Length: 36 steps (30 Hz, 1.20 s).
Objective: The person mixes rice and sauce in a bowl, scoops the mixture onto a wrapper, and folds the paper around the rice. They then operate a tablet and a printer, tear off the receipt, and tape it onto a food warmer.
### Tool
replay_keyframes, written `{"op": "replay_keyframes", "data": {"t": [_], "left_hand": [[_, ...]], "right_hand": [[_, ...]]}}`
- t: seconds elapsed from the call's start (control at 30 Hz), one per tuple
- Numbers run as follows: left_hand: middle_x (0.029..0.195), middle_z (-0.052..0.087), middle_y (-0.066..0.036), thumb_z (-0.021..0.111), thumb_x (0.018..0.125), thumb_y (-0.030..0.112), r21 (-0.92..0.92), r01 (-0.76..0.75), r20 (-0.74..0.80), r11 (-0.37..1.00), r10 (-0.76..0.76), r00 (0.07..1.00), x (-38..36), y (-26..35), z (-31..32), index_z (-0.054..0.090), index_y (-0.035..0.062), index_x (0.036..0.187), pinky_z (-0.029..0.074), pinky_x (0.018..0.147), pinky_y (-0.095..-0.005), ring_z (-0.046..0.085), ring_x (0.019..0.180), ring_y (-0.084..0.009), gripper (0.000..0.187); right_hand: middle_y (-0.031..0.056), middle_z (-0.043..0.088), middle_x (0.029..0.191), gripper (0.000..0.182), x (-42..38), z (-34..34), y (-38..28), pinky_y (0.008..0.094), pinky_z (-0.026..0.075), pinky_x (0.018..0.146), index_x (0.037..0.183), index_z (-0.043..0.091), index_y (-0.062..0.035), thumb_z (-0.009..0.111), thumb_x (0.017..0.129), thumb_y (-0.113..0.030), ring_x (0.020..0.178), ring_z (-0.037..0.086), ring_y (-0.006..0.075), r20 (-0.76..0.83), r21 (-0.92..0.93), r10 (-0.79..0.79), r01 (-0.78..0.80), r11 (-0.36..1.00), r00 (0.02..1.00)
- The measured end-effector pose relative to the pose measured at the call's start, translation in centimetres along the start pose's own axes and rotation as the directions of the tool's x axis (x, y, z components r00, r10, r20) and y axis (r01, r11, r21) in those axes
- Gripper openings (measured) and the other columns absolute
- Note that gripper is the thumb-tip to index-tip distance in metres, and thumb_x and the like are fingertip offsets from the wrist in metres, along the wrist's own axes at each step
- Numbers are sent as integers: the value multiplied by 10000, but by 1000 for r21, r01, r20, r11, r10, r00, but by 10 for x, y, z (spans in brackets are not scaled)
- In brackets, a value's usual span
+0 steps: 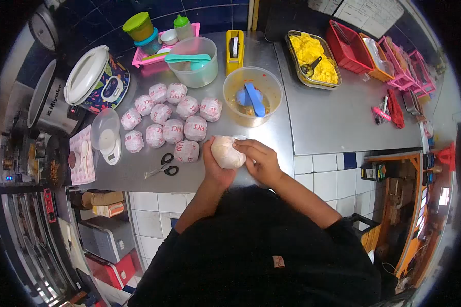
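Close to my body, over the steel counter's front edge, a pale round bundle in thin wrapping paper sits in my left hand, whose palm and fingers cup its left side and underside. The fingers of my right hand press on the bundle's upper right, where the wrapper's edge sticks up. What is inside the paper is hidden. Just left of my hands stands a group of several wrapped balls, their white paper printed in red with "RICE". Black-handled scissors lie in front of them.
A clear tub with a blue scoop stands ahead of my hands, another tub with teal tongs behind it. Beyond are a yellow tape dispenser and a glass dish of yellow food. A kitchen scale sits left.
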<state>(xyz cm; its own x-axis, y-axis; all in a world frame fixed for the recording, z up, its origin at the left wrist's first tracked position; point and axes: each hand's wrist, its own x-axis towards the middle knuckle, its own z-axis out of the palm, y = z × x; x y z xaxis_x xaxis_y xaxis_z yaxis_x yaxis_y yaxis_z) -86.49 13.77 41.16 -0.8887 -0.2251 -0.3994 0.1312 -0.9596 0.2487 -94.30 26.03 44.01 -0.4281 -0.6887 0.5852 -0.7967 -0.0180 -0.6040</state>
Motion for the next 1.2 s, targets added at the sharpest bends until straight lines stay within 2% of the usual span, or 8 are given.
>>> {"op": "replay_keyframes", "data": {"t": [0.3, 0.37, 0.5, 0.53, 0.77, 0.83, 0.9, 1.2], "left_hand": [[1129, 586, -148, 606, 840, 145, 745, -584, 196, 323, 730, 654, 16, -17, 10, 548, -2, 1160, 458, 795, -310, 571, 890, -193, 357], [1047, 620, -168, 651, 812, 193, 936, -351, 261, 16, 637, 725, 15, -11, 11, 609, -14, 1040, 466, 776, -329, 590, 838, -218, 311], [904, 611, -188, 718, 728, 277, 1000, -9, 2, 8, 637, 771, 26, -21, -19, 639, -5, 933, 468, 760, -382, 607, 821, -296, 357], [857, 593, -178, 736, 686, 293, 891, -7, 306, -453, 591, 746, 28, -22, -28, 639, -9, 932, 469, 736, -404, 597, 806, -330, 401], [971, 562, -176, 699, 701, 277, 720, 287, 231, -632, 608, 759, 22, -27, -22, 592, 37, 1077, 417, 827, -487, 534, 970, -346, 459], [1075, 529, -196, 659, 725, 267, 692, 28, 574, -722, 574, 584, 25, -25, -37, 561, 92, 1158, 379, 889, -509, 489, 1069, -351, 478], [1105, 519, -202, 646, 735, 253, 683, -66, 565, -728, 468, 680, 17, -25, -38, 566, 90, 1154, 381, 894, -496, 482, 1084, -354, 457], [1284, 458, -160, 646, 722, 250, 505, 79, 536, -860, 384, 752, -23, -2, -69, 506, 128, 1258, 349, 975, -501, 434, 1194, -326, 567]], "right_hand": [[95, 455, 1254, 418, -25, 11, 16, 323, 327, 982, 1173, 398, -23, 510, 770, -38, 1179, 430, 189, 367, 798, 387, -500, 337, 846], [102, 519, 1163, 353, -37, 18, 27, 322, 359, 940, 1154, 443, -32, 496, 818, -125, 1091, 487, 207, 405, 784, 437, -551, 285, 803], [88, 602, 865, 329, -51, 34, 70, 291, 415, 797, 947, 573, -44, 430, 933, -340, 847, 558, 191, 363, 524, 763, -794, 307, 535], [79, 598, 780, 410, -42, 29, 73, 296, 424, 765, 837, 569, -46, 427, 927, -420, 785, 569, 177, 274, 624, 835, -749, 223, 477], [69, 525, 576, 352, 20, -9, 116, 292, 459, 476, 717, 513, -55, 509, 912, -348, 466, 544, 183, -22, 756, 891, -576, 312, 454], [75, 516, 569, 318, 26, -12, 123, 318, 493, 490, 721, 503, -52, 511, 909, -308, 473, 564, 201, -20, 791, 888, -536, 295, 460], [92, 506, 560, 267, 25, -26, 122, 371, 535, 528, 759, 502, -31, 491, 906, -254, 491, 595, 241, -111, 775, 909, -538, 332, 401], [226, 570, 1120, 393, 41, -46, 220, 393, 479, 877, 1145, 503, 45, 407, 942, -278, 1021, 572, 285, 31, 752, 846, -570, 331, 532]]}}
